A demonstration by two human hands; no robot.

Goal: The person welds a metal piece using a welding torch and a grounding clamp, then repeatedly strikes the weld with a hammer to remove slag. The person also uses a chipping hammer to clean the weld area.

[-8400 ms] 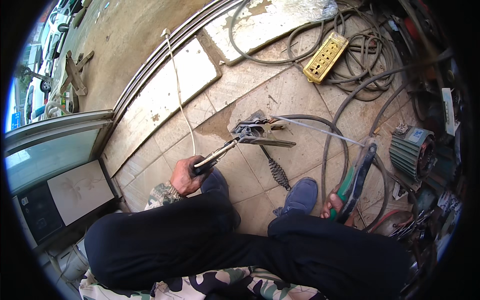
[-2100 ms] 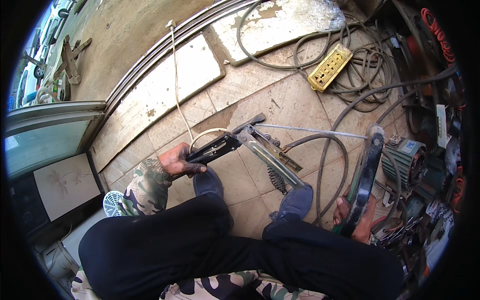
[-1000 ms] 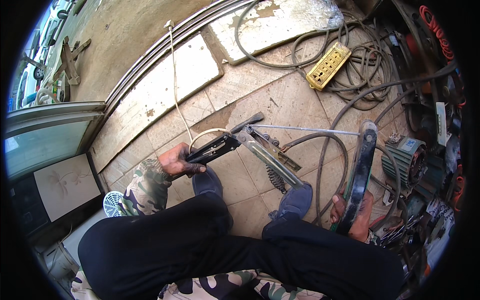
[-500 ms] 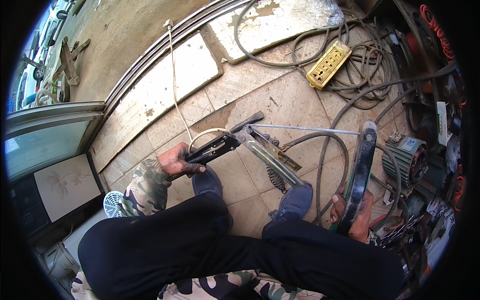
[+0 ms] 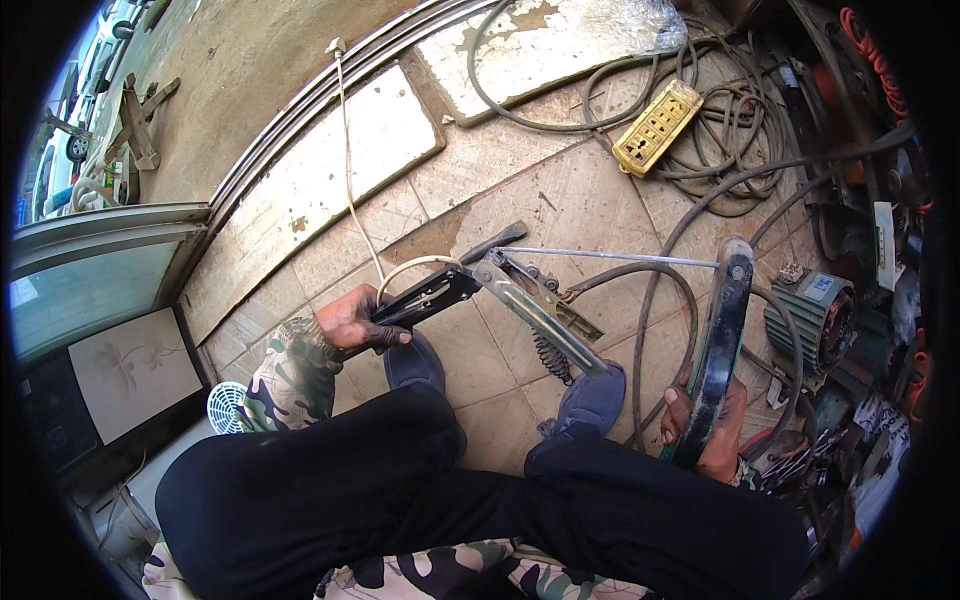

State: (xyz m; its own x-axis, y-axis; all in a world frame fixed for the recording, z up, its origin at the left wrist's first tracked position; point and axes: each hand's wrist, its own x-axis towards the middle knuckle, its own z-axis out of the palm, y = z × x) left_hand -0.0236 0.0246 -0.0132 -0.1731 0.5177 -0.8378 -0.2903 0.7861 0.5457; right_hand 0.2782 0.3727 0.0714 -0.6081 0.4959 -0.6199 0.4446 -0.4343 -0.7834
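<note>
My left hand (image 5: 355, 320) is closed on the near end of a black slotted metal arm, part of a hinged metal bracket (image 5: 548, 322) with a coil spring. The bracket's lower end rests by my right shoe (image 5: 588, 400). My right hand (image 5: 722, 432) grips a long black-and-green welding electrode holder (image 5: 722, 330). From its top a thin grey electrode rod (image 5: 610, 257) runs left, its tip at the bracket's joint; whether it touches, I cannot tell. A dark flat bar (image 5: 503, 240) lies behind that joint. A brown cable (image 5: 625, 268) reaches the bracket with frayed ends.
A yellow power strip (image 5: 657, 128) lies among coiled black cables on the tiled floor. At right stand a green electric motor (image 5: 812, 318) and piled tools. A thin white cord (image 5: 350, 190) crosses the floor on the left, beside white boards (image 5: 325, 180) and a door track.
</note>
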